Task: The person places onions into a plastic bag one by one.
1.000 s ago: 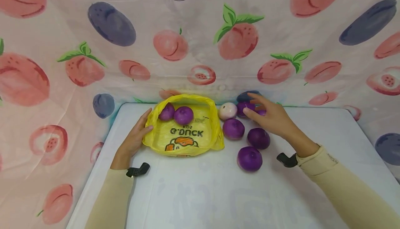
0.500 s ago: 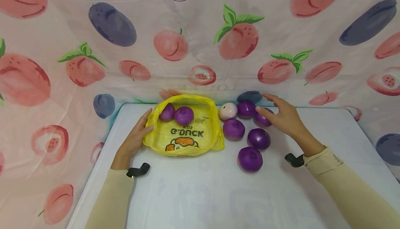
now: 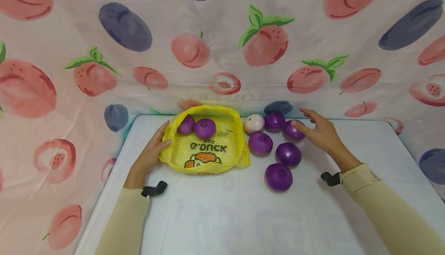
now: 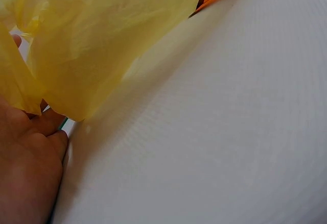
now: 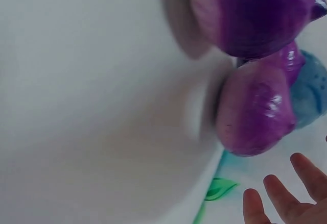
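Note:
On the table's left half, a yellow plastic bag [image 3: 236, 158] with printed lettering lies with its mouth spread wide. Two purple onions [image 3: 205, 128] are inside it. My left hand [image 3: 150, 154] holds the bag's left side, thumb over the rim and fingers along the outside; the bag hides part of those fingers in the left wrist view. Over on the right, my right hand [image 3: 323, 133] is open, its thumb close to the rightmost purple onion [image 3: 293, 130]. The right wrist view shows its spread fingertips [image 5: 278, 191] apart from the onions.
A white onion [image 3: 254, 124] sits just right of the bag. Several purple onions [image 3: 278, 177] lie grouped on the white tabletop [image 3: 215, 216] beside it. A fruit-printed cloth [image 3: 243, 89] rises behind the table's back edge.
My right hand has moved right, off the back purple onion, and the rightmost one now shows fully. My left hand and the bag stay where they were.

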`<move>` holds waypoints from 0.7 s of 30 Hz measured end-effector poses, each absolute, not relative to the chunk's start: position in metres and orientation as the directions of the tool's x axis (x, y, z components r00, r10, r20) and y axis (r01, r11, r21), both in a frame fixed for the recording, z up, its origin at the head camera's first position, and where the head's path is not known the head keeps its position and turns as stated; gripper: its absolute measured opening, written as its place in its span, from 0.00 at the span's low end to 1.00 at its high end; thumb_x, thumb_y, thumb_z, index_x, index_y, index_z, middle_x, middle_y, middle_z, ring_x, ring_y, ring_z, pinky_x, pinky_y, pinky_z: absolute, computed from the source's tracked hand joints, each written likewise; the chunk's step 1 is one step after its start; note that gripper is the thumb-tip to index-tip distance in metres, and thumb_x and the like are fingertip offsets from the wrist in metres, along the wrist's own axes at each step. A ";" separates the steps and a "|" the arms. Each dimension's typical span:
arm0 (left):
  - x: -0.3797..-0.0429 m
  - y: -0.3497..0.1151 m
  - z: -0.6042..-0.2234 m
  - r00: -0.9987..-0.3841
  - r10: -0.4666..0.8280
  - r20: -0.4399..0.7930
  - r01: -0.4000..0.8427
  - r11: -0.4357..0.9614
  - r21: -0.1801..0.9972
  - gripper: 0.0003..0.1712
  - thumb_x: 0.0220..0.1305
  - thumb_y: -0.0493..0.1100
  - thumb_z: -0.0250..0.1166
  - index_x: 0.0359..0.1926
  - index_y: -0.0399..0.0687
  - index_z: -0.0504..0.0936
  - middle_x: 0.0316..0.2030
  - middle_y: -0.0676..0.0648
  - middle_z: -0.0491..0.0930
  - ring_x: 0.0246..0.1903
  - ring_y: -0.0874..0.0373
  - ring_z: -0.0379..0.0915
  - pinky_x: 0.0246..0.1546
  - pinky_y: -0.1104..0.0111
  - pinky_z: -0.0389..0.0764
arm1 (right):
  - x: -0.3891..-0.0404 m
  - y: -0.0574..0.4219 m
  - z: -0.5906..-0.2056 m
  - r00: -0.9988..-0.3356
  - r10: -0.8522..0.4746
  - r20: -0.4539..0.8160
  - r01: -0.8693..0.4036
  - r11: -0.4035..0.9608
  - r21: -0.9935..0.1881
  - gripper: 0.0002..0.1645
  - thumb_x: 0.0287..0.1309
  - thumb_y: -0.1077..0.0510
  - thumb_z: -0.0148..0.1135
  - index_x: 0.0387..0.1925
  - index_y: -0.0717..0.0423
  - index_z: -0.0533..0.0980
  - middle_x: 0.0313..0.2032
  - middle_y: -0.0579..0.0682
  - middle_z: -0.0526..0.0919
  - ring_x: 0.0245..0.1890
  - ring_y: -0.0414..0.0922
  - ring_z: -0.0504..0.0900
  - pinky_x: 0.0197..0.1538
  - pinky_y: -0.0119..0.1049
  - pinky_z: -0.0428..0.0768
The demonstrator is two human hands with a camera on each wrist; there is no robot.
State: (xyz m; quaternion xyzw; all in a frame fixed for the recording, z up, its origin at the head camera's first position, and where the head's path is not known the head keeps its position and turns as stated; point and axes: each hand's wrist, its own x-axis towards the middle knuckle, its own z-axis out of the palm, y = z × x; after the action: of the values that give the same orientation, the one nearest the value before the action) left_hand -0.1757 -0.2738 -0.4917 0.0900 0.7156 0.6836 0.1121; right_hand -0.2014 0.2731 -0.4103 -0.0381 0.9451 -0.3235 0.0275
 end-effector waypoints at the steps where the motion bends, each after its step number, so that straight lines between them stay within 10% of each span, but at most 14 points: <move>1: -0.176 -0.274 -0.492 -0.958 0.283 -0.035 -0.022 0.047 0.999 0.42 0.77 0.44 0.54 0.83 0.59 0.43 0.83 0.51 0.40 0.81 0.49 0.35 0.64 0.85 0.63 | -0.202 0.274 -0.413 -0.996 -0.089 -0.032 -0.051 0.787 -0.615 0.50 0.66 0.29 0.57 0.79 0.47 0.58 0.74 0.66 0.65 0.71 0.72 0.64 0.62 0.70 0.72; 21: -0.176 -0.274 -0.492 -0.960 0.278 -0.045 -0.031 0.055 0.998 0.42 0.77 0.44 0.55 0.83 0.58 0.43 0.83 0.52 0.40 0.81 0.51 0.35 0.70 0.80 0.60 | -0.216 0.284 -0.451 -0.986 -0.086 -0.141 0.027 0.760 -0.649 0.53 0.65 0.28 0.58 0.79 0.52 0.55 0.74 0.67 0.63 0.70 0.68 0.67 0.69 0.66 0.67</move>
State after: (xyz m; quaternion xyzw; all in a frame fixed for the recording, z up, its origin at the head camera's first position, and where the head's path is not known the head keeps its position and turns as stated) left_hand -0.1761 -0.2743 -0.4920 0.0860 0.7175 0.6819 0.1132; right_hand -0.2158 0.2839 -0.4508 -0.0159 0.9345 -0.3461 0.0816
